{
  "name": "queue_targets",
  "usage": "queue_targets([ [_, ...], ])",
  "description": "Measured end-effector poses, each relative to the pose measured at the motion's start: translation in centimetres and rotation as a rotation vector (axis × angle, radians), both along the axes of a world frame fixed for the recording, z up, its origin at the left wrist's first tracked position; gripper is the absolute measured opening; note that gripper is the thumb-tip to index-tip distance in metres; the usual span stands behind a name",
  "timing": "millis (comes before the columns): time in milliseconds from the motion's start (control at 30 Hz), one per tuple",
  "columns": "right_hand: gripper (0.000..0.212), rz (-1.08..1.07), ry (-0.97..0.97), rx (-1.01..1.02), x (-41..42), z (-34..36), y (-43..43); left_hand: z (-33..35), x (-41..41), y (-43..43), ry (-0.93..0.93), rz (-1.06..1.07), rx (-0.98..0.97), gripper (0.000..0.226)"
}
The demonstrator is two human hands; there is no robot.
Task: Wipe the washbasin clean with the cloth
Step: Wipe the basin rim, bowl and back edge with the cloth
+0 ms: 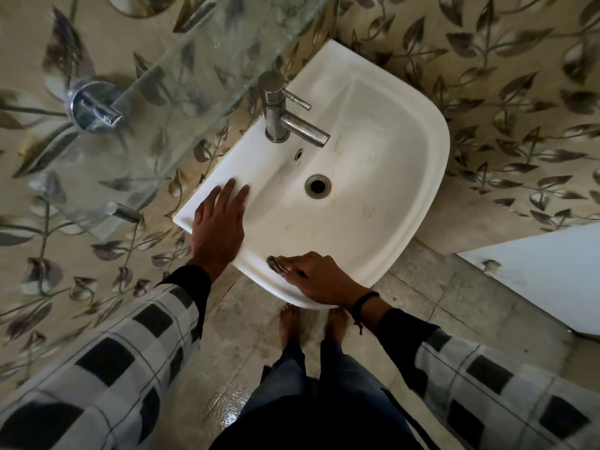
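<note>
Pressing cloth (275, 264) onto washbasin (394, 134) rim, right hand (316, 279), left hand (217, 228) flat

The washbasin (373, 177) sits at the centre of the frame, its back edge against the wall toward the upper left. The tap (285, 115) stands on that back edge, spout reaching over the bowl. The overflow hole (298, 154) lies just below the tap, and the drain (317, 186) is in the bowl's bottom. A glass shelf (181, 76) juts from the wall across the upper left, partly over the basin's back corner. The left hand (219, 228) rests flat on the basin's lower-left rim. The right hand (318, 279) presses the cloth (276, 264) on the front rim. Two feet (290, 323) stand on the floor (246, 319) below the basin.
</note>
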State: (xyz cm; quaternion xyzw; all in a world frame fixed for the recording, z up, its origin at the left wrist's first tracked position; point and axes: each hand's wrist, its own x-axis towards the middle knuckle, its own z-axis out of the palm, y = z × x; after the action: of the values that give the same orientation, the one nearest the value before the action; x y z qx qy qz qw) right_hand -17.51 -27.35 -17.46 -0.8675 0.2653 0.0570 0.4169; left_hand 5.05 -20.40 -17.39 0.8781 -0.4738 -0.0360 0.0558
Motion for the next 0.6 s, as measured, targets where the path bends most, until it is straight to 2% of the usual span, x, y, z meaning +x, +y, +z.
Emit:
queue_targets([
  [167,0.036,-0.048,0.023,-0.087,2.7,0.9,1.7,-0.2,0.2,0.2,0.031,0.008,-0.03,0.045],
  [333,0.043,0.007,0.071,-0.266,-1.2,1.4,1.3,-0.4,0.5,0.2,0.049,0.02,-0.058,0.044],
  [467,0.032,-0.083,0.159,-0.263,1.5,1.9,3.0,-0.5,0.7,0.2,0.058,0.007,-0.068,0.044],
  [533,0.04,-0.147,0.101,-0.319,2.3,1.9,4.2,-0.5,0.7,0.2,0.056,0.007,-0.071,0.044],
  [600,0.042,-0.097,0.035,-0.411,0.3,1.6,4.4,-0.5,0.6,0.2,0.05,0.009,-0.077,0.045],
])
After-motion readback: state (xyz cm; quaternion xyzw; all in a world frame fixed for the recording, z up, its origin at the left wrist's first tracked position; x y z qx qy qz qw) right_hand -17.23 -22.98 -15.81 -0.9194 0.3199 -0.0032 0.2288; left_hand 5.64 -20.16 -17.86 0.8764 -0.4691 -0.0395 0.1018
